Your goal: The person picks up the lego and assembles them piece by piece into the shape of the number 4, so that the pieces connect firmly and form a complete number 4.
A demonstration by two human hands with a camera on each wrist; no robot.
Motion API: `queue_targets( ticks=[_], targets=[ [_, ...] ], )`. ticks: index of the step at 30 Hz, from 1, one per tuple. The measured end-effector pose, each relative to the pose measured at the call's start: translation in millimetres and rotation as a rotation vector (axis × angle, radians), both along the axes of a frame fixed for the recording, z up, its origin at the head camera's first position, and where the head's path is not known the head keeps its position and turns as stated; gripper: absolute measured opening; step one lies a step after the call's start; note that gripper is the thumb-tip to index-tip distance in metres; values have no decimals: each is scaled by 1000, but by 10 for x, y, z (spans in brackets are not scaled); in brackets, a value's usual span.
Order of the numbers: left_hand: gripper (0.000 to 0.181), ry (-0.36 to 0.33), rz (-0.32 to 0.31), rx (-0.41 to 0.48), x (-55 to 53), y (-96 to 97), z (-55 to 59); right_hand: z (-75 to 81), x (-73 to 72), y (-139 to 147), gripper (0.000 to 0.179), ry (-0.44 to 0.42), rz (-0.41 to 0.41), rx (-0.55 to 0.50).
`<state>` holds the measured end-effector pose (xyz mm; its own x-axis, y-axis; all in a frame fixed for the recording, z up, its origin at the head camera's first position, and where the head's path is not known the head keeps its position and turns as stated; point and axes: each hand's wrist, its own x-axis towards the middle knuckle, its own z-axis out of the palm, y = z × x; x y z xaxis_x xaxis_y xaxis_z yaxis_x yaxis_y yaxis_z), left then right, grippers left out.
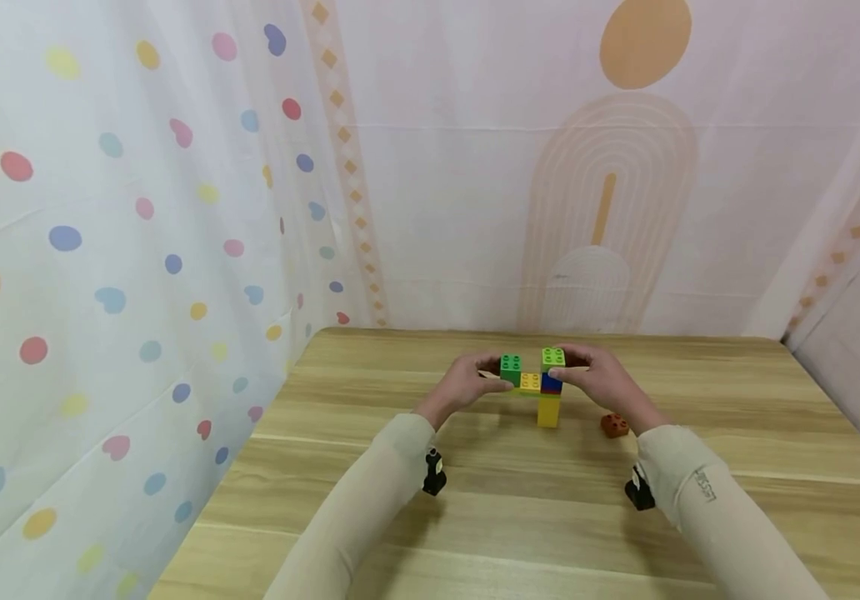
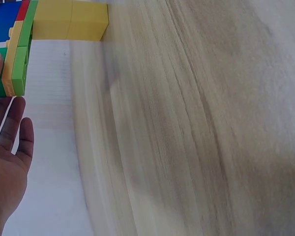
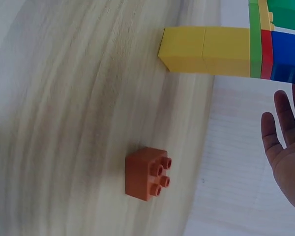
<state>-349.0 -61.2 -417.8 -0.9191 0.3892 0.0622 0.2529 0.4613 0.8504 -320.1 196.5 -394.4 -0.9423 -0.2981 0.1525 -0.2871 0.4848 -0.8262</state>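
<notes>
A toy brick tower stands upright on the table, with yellow bricks (image 1: 547, 412) at its foot. Above them come thin lime and red layers, a blue brick (image 3: 288, 56) and a lime brick (image 1: 553, 357) on top. From the tower a flat light-orange brick (image 1: 530, 382) juts out leftward, carrying a green brick (image 1: 510, 369) on its outer end. My left hand (image 1: 467, 383) pinches this green brick between thumb and fingers. On the tower's other side, my right hand (image 1: 597, 377) grips the blue brick, its thumb at the front. The right fingertips are partly hidden.
One loose orange-brown brick (image 3: 146, 173) lies on the wooden table (image 1: 520, 525), below the right hand. Black wrist-worn devices (image 1: 433, 473) show beside both sleeves. A patterned curtain (image 1: 460, 208) hangs behind the table and along its left side.
</notes>
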Motion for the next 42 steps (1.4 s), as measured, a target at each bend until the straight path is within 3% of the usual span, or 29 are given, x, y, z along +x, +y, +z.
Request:
queue_targets(
  ticks=[8,26,42],
  targets=[
    [37,19,-8,-25,2,6,15,-47,4,-10,54,-53,-16,-76],
    [38,21,-21,-45,5,0,37,-18,80,298,63,-69,-29,30],
    [37,22,-20,-62,-22,-22,42,-272,161,723,59,-68,-57,96]
  ],
)
